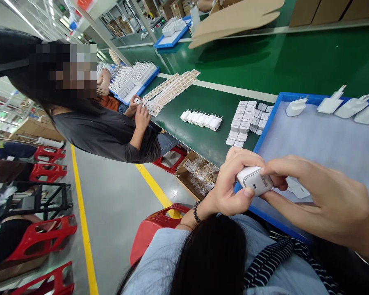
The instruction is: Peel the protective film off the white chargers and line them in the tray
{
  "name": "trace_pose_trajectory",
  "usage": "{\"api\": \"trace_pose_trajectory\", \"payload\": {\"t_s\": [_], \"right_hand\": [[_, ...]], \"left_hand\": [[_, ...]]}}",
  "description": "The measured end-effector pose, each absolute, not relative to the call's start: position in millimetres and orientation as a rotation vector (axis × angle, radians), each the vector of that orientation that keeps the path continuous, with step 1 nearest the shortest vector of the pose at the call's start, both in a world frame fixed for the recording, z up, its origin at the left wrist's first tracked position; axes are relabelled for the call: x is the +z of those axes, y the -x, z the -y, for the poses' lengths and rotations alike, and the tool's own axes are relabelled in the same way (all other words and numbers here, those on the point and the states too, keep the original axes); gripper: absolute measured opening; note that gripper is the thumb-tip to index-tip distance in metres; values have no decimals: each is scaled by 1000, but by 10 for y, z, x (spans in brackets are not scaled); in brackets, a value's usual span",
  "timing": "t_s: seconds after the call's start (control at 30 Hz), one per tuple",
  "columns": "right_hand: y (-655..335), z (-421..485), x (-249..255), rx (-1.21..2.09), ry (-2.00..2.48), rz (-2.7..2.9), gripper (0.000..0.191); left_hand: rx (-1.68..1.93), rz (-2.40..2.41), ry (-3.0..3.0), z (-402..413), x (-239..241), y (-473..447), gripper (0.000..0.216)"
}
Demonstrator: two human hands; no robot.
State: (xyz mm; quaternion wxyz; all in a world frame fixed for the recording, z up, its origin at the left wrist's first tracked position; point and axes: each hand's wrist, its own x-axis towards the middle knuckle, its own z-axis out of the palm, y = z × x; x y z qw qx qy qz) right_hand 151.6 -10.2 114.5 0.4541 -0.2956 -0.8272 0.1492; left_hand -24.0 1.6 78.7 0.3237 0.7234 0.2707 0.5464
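A white plug charger (256,181) with a small dark port and grey lettering is held between my two hands, above the near edge of a blue-rimmed tray. My left hand (232,186) is closed round its left side, the thumb near the port. From the right, my right hand (320,194) grips the other end with thumb and fingers. Its pins, if any, are hidden. Under my right hand, a few flat white covers (299,189) lie in the tray. Several finished-looking white plug chargers (329,105) stand along the tray's far side.
Stacked white square covers (242,119) and a row of white plug chargers (203,119) stand on the green table (178,133). Left of me, a co-worker (110,123) handles a small white piece beside sticker strips (172,92). An open carton (184,174) sits below the table edge.
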Motion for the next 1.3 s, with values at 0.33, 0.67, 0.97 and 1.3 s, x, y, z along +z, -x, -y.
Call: {"api": "trace_pose_trajectory", "payload": {"t_s": [0.33,0.67,0.97,1.3], "right_hand": [[-1479,110,1087,401,704,1990,43],[-1427,114,1057,399,645,1974,42],[-1372,61,991,387,678,1922,42],[-1357,61,970,599,687,1963,41]], "left_hand": [[1535,-779,-1818,31,779,144,31],[1633,-701,-1702,17,726,82,30],[1489,-677,-1605,30,835,126,30],[1461,-628,-1446,33,593,118,41]]}}
